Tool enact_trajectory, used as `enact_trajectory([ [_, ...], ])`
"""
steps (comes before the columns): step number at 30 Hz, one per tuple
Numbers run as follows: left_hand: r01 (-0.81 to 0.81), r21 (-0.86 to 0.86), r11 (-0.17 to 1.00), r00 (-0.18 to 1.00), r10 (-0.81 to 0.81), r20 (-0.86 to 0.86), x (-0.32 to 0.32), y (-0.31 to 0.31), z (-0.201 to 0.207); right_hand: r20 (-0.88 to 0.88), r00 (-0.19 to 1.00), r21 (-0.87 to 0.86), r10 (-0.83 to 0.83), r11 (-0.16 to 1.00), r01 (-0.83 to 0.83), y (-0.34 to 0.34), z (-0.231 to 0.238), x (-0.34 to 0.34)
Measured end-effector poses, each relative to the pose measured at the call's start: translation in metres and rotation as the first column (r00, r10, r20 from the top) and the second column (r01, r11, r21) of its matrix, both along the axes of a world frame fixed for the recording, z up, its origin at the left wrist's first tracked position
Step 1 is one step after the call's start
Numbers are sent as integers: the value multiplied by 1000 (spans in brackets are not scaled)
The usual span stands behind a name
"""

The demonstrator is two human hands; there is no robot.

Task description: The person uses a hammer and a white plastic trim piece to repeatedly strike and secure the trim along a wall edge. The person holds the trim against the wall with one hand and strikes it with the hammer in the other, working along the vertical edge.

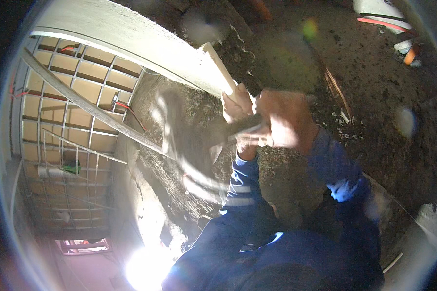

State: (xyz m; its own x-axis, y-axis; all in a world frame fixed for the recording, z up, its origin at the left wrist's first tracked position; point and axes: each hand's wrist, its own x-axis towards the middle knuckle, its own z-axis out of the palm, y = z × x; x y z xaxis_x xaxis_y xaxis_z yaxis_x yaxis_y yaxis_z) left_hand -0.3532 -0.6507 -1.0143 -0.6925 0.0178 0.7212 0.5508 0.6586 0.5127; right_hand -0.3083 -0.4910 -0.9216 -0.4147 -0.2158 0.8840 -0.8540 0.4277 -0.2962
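My left hand (pixel 236 105) is closed round the lower end of a pale, flat-sided wooden strip (pixel 217 65), which slants up and left beside a white ledge. Just right of it, my right hand (pixel 282 120) is a fist round the dark handle of a tool (pixel 240 125). That handle points left and passes in front of my left wrist. Motion smears the tool's far end, so I cannot make out its kind. Both forearms are in blue sleeves, the left with pale stripes at the cuff.
The white ledge (pixel 116 41) runs along the upper left. Behind it is a barred window grid (pixel 68 116) with a long pole (pixel 92 112) across it. A bright lamp (pixel 149 268) glares at lower left. Split wood (pixel 337 89) lies on the dirt floor (pixel 296 58).
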Motion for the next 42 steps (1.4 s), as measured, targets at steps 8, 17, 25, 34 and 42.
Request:
enact_trajectory([
  [8, 62, 423, 904, 913, -223, 342, 5, 5, 28, 7, 999, -120, 40, 992, -39, -6, -3, 22],
  [17, 116, 556, 823, 983, -174, 53, 6, 14, -17, 527, 817, 39, -233, 967, 251, 0, -31, 3],
  [25, 15, 651, 759, 987, -117, 114, 22, 17, 19, 298, 954, -168, -16, 983, 69, -16, -23, 40],
  [34, -106, 75, 992, 994, 107, -7, 39, 4, 19, -63, 996, -179, 64, 981, -74, -11, -9, 41],
  [42, -87, -110, 990, 981, 66, -181, 10, 11, 27, 505, 850, -44, -148, 979, 197, -4, 9, 22],
])
